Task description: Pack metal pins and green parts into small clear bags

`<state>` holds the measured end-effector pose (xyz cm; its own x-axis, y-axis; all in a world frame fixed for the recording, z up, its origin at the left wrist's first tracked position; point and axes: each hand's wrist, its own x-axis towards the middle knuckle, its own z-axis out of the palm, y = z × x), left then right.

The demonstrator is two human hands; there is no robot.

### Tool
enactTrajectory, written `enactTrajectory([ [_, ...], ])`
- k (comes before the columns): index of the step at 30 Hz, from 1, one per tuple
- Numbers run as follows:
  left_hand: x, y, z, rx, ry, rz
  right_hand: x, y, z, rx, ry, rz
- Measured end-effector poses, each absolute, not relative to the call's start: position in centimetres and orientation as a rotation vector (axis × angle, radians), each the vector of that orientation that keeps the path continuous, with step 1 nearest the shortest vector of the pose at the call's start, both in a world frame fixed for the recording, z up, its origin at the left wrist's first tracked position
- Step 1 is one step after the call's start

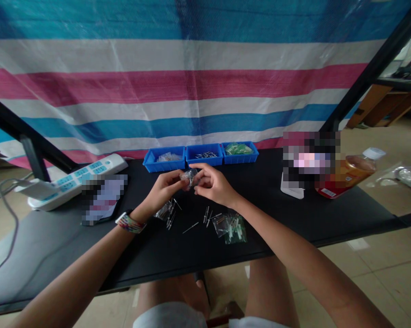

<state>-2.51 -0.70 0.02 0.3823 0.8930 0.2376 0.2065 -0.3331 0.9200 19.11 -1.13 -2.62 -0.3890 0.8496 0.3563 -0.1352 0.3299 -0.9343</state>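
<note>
Small clear baggie [191, 176] is pinched between both hands, left hand [164, 187] and right hand [214, 184] each gripping a side with the fingertips, held just above the black table [294, 214] near the middle of its back edge. Looks like tiny metal parts inside, hard to say though. Under the hands: loose pins [192, 227] and more little bags [234, 226]. Three blue bins [204, 155] line the back edge, power strip [79, 177] by the left back corner, bottle [352, 175] lying near the right edge.

Multicoloured wristband [131, 222] — by left hand [162, 187], bare arms, pale shorts [171, 316]
</note>
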Motion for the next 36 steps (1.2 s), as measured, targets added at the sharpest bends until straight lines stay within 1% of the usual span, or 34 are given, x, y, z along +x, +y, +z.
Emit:
enactTrajectory([
  [7,-2.8,-0.1,-0.4,1.652,0.926,0.985,19.5,-1.8,-2.2,-0.66,-1.835,0.853],
  [11,-2.6,-0.5,0.2,1.754,0.977,0.953,19.4,-1.7,-2.0,-0.697,-1.783,0.69],
  [13,-2.5,-0.7,0.5,1.797,1.022,0.988,19.3,-1.4,-2.1,-0.725,-1.734,0.737],
  [17,-2.3,-1.1,0.6,1.774,0.975,1.138,19.2,-1.1,-2.5,-0.762,-1.62,0.984],
  [21,-2.1,-1.1,0.0,1.743,0.874,1.075,19.0,-0.8,-2.9,-0.737,-1.497,1.171],
  [26,-2.1,-0.8,-0.6,1.72,0.881,1.112,18.8,-0.7,-3.1,-0.711,-1.375,1.401],
  [34,-2.0,-1.2,-0.2,1.728,0.901,1.076,18.6,-1.0,-2.9,-0.718,-1.378,1.472],
  [36,-2.2,-0.9,-0.3,1.699,0.938,1.119,18.7,-1.1,-2.8,-0.739,-1.362,1.492],
])
